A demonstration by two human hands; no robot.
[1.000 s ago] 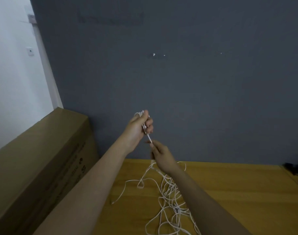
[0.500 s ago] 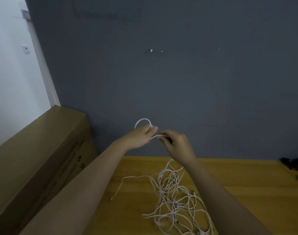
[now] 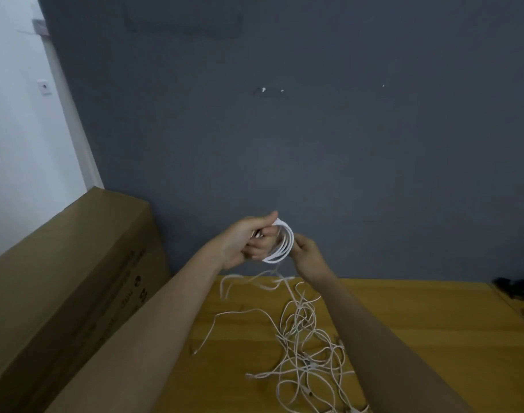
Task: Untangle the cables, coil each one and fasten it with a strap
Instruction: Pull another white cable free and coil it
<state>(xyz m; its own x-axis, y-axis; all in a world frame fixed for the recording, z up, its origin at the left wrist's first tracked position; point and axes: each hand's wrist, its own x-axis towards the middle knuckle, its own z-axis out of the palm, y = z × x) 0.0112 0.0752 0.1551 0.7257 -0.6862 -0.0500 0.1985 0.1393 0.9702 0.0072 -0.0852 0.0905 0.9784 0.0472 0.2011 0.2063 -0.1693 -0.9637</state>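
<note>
A small coil of white cable (image 3: 284, 245) is held up in front of the grey wall, above the far edge of the wooden table (image 3: 418, 332). My left hand (image 3: 249, 242) grips the coil's left side with curled fingers. My right hand (image 3: 307, 254) pinches the coil's right side. From the coil a strand drops to a tangle of thin white cables (image 3: 302, 347) spread on the table between my forearms. No strap is visible.
A large brown cardboard box (image 3: 61, 293) stands along the table's left side. A dark grey wall (image 3: 314, 129) rises right behind the table. Small dark objects (image 3: 511, 286) lie at the table's far right corner.
Both hands wound more cable: one loop half a second ago has become a coil of several turns. My right hand moved from below the left hand up to the coil's right side.
</note>
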